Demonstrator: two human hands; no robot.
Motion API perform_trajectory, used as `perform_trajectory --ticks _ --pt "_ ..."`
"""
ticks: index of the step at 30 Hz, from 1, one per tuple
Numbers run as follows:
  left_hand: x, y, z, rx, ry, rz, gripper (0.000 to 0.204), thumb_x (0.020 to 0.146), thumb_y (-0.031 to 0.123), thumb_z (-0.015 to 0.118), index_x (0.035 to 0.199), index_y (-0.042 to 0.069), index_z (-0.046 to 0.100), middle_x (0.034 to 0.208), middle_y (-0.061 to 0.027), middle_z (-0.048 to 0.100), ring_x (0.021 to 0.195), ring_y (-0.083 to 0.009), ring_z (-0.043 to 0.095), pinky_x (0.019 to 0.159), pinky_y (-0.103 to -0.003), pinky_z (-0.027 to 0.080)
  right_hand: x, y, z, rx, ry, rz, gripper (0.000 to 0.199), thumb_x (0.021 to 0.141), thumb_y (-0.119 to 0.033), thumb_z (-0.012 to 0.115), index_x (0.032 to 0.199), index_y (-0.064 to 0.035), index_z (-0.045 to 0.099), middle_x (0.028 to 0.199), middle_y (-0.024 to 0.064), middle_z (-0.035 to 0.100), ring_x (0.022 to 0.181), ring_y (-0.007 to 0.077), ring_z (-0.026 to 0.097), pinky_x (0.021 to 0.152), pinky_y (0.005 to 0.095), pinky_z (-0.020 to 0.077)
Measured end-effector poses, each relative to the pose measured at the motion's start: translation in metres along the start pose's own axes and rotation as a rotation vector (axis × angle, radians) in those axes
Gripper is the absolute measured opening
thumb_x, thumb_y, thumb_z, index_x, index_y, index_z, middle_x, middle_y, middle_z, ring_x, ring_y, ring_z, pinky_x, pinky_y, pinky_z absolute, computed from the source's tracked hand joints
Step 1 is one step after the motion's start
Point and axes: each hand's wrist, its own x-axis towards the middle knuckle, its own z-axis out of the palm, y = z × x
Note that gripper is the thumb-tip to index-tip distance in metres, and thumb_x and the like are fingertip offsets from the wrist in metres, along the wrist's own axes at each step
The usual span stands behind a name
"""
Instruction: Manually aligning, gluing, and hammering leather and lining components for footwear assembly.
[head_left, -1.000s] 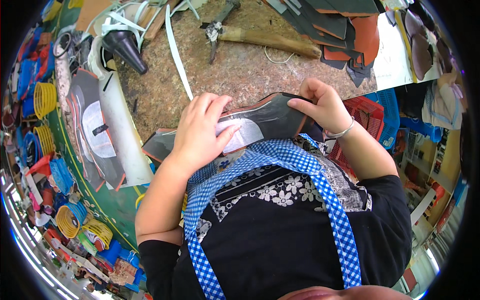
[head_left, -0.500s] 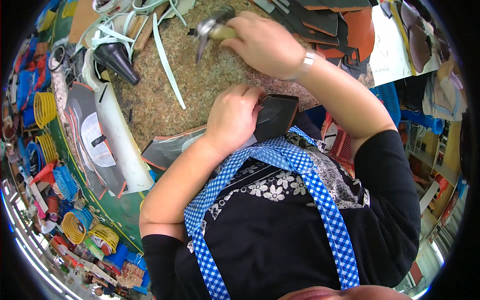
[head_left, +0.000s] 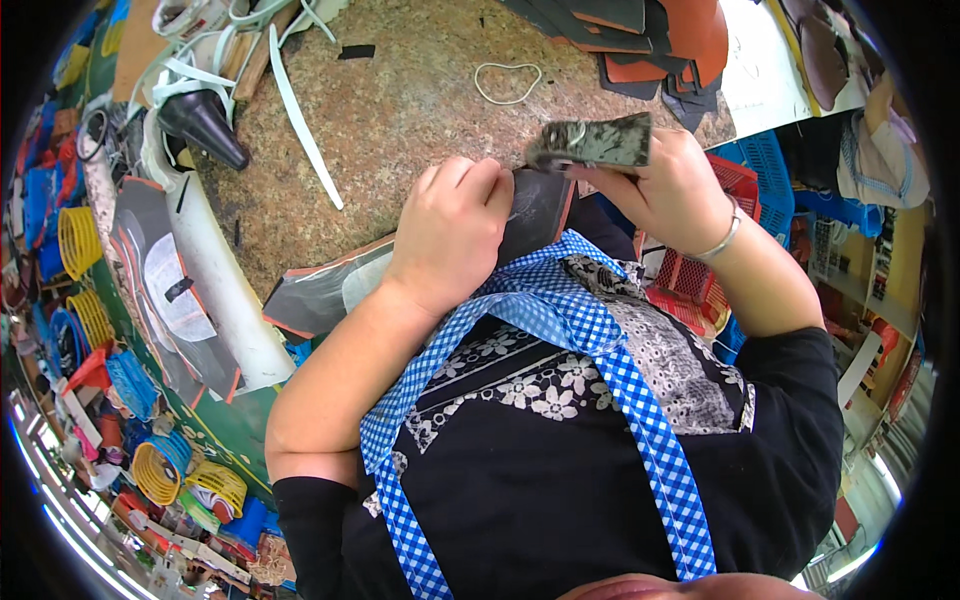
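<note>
Right grip (head_left: 678, 190), head view: clamped on hammer (head_left: 600, 143) | left grip (head_left: 445, 228): over orange-edged dark panel (head_left: 535, 210) along mottled surface (head_left: 370, 130)'s near edge, closure cannot be told | risk: hammer near left grip; misaim or panel slip could injure it.

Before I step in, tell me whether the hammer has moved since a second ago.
Yes: judged against the stone slab, the hammer has shifted right and toward the person, now held in the right hand.
</note>
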Motion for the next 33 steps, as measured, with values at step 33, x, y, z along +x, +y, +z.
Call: perform_trajectory --ticks 33 --pt "-0.047 -0.013 -0.031 -0.048 0.016 -0.145 0.014 0.081 0.003 0.066 0.094 0.006 0.067 0.090 -0.0092 0.060 0.085 -0.0298 0.060 0.073 -0.037 0.050 0.008 -0.027 0.027 -0.077 -0.076 -0.122 0.028 0.081 -0.024 0.070 0.089 -0.0051 0.050 0.067 0.0115 0.061 0.059 0.0307 0.064 0.052 0.0414 0.0510"
